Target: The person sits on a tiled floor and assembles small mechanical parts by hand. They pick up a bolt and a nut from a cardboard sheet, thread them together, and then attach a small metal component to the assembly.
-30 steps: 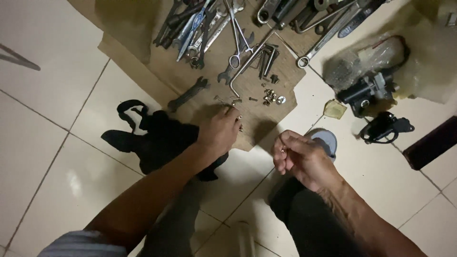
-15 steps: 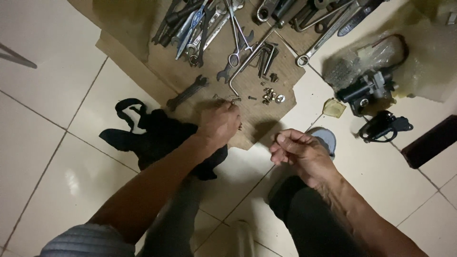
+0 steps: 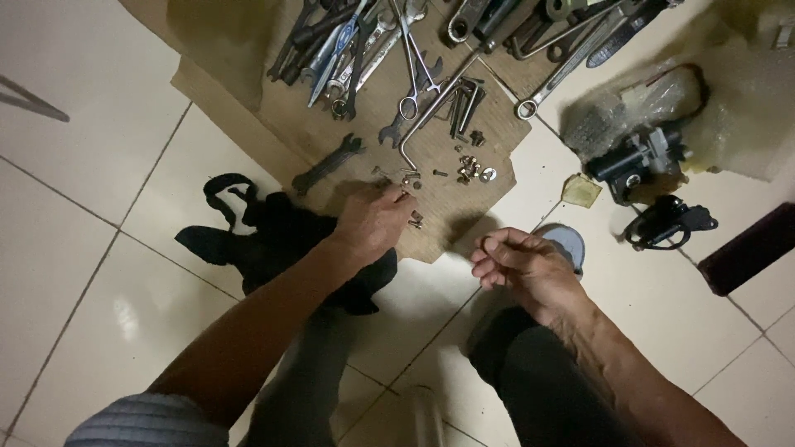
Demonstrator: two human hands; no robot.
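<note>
At the far left lies pale tiled floor (image 3: 74, 248), and on it, just left of the person's left forearm, a crumpled black strap bag (image 3: 265, 236). A sheet of brown cardboard (image 3: 451, 215) is spread on the tiles ahead of the knees, and near its left part a dark open-ended spanner (image 3: 329, 164) lies slanted by itself. The left hand (image 3: 373, 222) reaches onto the near edge of the cardboard, knuckles up, fingers curled downward with their tips pressed among small bolts (image 3: 414, 218) that lie touching or just beside the fingertips; whether it actually pinches one cannot be told, since the fingers cover the spot. Just beyond that hand a bent metal rod (image 3: 431, 116) runs up toward a heap of spanners and pliers (image 3: 356, 50) at the top of the cardboard. A little to the right, well within reach of the left hand, sits a loose cluster of nuts and washers (image 3: 472, 168). The right hand (image 3: 522, 265) hovers off the cardboard's near right corner, above the knee, fingers folded loosely into the palm; anything inside is hidden. Behind it a grey round disc (image 3: 571, 240) shows on the floor. Farther right lie a black motor part (image 3: 638, 161) on clear plastic wrap and a smaller black clamp-like piece (image 3: 667, 222)
</note>
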